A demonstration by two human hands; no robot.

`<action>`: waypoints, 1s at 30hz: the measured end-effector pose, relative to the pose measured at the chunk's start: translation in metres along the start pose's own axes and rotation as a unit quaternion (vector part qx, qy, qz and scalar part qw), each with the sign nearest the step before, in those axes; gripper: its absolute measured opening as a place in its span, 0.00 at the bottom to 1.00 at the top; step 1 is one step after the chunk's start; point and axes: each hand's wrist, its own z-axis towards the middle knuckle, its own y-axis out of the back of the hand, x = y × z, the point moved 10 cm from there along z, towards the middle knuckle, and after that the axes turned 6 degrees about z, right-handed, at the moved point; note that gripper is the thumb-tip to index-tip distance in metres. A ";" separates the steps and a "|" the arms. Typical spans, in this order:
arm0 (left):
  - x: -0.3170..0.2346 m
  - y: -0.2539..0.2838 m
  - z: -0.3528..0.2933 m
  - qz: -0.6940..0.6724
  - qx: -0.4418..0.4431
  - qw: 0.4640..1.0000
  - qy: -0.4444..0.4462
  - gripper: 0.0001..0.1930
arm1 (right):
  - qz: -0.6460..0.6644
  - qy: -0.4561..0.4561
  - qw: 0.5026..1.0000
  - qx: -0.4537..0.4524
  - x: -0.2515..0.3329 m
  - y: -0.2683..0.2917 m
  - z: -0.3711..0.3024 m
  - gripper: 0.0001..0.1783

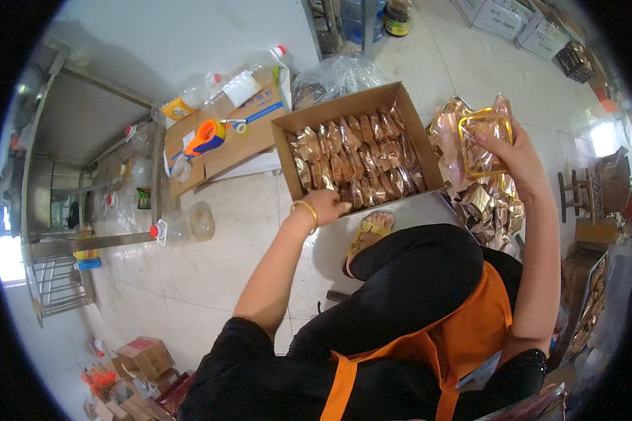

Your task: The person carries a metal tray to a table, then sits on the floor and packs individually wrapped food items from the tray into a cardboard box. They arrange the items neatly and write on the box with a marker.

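An open cardboard box (409,111) holds several rows of shiny copper-gold packets (358,151) standing close together. My left hand (324,205), with a gold bangle at the wrist, is closed at the box's near wall; the fingers go inside, beside the nearest packets, and the thumb lies by the rim. To the right of the box, my right hand (507,149) grips a clear, shiny packet (486,140) with a yellow rounded outline. Its contents are hard to make out. Below and behind it lies a pile of loose copper-gold packets (486,214).
Left of the box, a flattened cardboard sheet (225,151) bears an orange-and-blue tape dispenser (207,137) and clear bottles (240,90). A metal rack (105,242) stands at the left. My knee (414,281) is just below the box. White cartons (502,19) stand far right.
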 end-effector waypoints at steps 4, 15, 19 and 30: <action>0.012 0.038 0.045 0.118 -0.025 0.991 0.056 0.23 | -0.006 0.004 0.999 -0.048 0.012 0.020 -0.002 0.34; -0.024 0.109 0.188 0.110 -0.317 0.942 0.018 0.14 | -0.052 -0.027 0.993 -0.103 -0.016 0.071 0.001 0.35; -0.021 0.089 0.228 0.196 -0.191 0.958 0.085 0.11 | -0.041 -0.023 0.991 -0.124 -0.025 0.087 0.009 0.41; -0.022 0.077 0.209 0.193 -0.130 0.968 0.096 0.11 | -0.010 -0.089 0.992 -0.092 -0.053 0.082 0.053 0.52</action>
